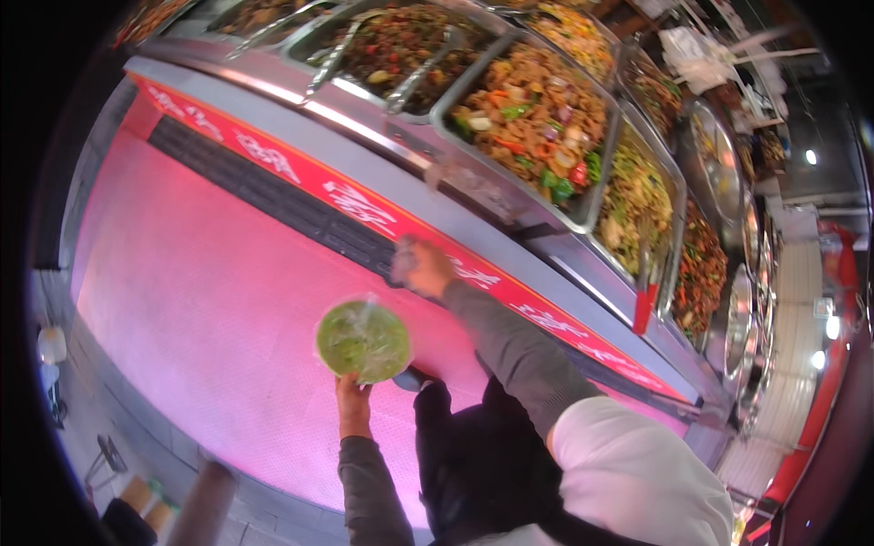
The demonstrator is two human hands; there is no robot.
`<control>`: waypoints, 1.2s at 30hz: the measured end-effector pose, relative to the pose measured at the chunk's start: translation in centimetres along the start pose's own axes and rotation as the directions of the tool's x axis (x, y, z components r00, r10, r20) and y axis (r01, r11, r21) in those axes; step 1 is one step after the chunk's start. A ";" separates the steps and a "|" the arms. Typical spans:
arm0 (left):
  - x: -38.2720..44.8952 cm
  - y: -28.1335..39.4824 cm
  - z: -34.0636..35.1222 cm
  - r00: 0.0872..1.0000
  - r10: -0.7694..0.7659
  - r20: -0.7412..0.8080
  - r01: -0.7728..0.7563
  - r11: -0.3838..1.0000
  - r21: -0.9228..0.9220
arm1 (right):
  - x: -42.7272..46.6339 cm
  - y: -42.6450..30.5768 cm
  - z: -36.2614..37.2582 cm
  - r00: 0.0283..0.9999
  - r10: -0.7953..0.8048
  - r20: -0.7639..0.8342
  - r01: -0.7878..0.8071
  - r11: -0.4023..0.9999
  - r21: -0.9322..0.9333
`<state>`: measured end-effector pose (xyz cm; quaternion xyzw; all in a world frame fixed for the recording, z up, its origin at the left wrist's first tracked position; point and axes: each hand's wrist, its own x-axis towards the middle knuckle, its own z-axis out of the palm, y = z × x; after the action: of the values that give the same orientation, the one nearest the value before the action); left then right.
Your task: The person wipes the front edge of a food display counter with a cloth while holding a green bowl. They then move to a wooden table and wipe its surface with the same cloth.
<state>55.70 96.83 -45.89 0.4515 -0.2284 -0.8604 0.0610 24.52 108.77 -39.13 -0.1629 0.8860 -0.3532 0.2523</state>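
Note:
My left hand grips the near rim of a round green bowl, held out over the pink floor. A transparent plastic bag lines the bowl, its film crumpled inside. My right hand is raised beside the red front strip of the food counter, up and to the right of the bowl. Its fingers are curled and blurred, so whether it holds something is unclear. The nearest food to it is a metal tray of stir-fried meat with onions and peppers, farther up on the counter.
Metal trays of cooked dishes fill the counter, among them shredded cabbage and minced meat. Red-handled tongs jut over the near edge; metal utensil handles overhang at the left. A raised grey-edged pink floor lies below.

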 end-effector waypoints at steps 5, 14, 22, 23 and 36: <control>-4.0 0.6 -1.6 0.998 -0.030 0.052 0.031 0.999 -0.024 | -7.7 -4.6 3.7 0.980 -0.196 -0.043 0.200 0.976 0.085; -10.4 2.8 -0.3 0.990 -0.129 0.064 0.122 0.987 0.101 | -24.4 6.3 -8.0 0.939 0.311 0.145 -0.330 0.935 0.132; -14.4 1.5 8.5 0.981 -0.193 0.030 0.181 0.957 0.226 | -38.5 17.3 -19.4 0.791 0.608 -0.066 -0.436 0.636 0.636; -15.0 0.8 9.7 0.980 -0.192 0.050 0.177 0.960 0.218 | -39.5 18.7 -19.6 0.772 0.622 -0.132 -0.426 0.660 0.619; -22.8 -9.1 20.6 0.936 -0.300 0.183 0.240 0.926 0.292 | -54.4 37.0 -33.2 0.217 0.734 -0.644 -0.022 0.663 0.748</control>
<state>53.41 118.94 -22.85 0.3830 -0.2819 -0.8675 -0.1458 46.37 178.04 -26.53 0.3976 0.7081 -0.5558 -0.1776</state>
